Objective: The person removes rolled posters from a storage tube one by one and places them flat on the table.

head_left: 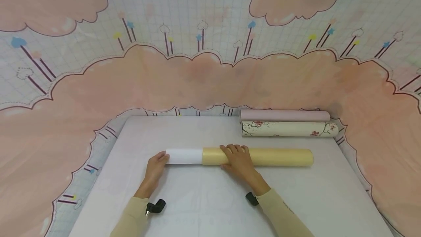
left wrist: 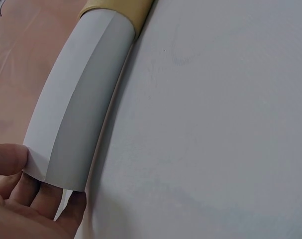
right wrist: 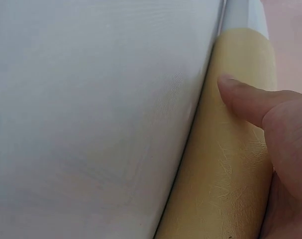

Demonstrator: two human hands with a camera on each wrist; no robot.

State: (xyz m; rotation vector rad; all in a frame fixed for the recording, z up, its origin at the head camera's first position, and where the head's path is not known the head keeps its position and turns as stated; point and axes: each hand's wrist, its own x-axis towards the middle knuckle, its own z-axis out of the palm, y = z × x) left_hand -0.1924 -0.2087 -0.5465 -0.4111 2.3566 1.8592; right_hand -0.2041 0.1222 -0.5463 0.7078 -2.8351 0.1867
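Note:
A yellow roll of wallpaper (head_left: 283,157) lies crosswise on the white table, its surface finely textured in the right wrist view. From its left end sticks a white paper sleeve (head_left: 185,156), with a lengthwise crease visible in the left wrist view. My left hand (head_left: 156,169) pinches the outer end of this white paper, thumb (left wrist: 10,158) outside and fingers tucked in at the open edge. With my right hand (head_left: 241,164) I grip the yellow roll near its left end, thumb (right wrist: 245,99) on the near side and fingers over the top.
Behind, at the table's back right, a pale pink roll (head_left: 284,115) and a cream roll with a blossom print (head_left: 291,129) lie side by side. A patterned cloth wall (head_left: 197,79) rises behind the white table (head_left: 204,200) and at its sides.

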